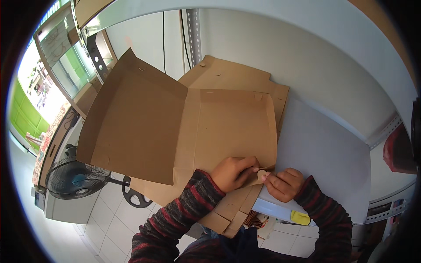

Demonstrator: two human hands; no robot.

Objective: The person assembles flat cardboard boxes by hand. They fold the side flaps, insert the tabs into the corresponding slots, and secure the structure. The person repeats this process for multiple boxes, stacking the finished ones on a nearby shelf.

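A brown cardboard box [232,127] lies partly folded, its wide lid [136,118] raised on the left and its far and right walls standing up. My left hand [234,173] is closed on the box's near right corner, fingers pinching the cardboard from inside. Just right of it, my right hand [285,183] is closed too, its fingertips on a small rounded cardboard tab [262,173] at that corner. The fingers partly hide the corner. Beneath the box lie more flat cardboard blanks [232,72], sticking out at the far side and toward me.
The grey shelf surface [324,153] extends to the right, with a yellow piece [300,217] at its front edge. A black fan [79,175] stands at the left. A perforated metal upright [193,37] rises behind the box. A dark red object [398,150] is at the far right.
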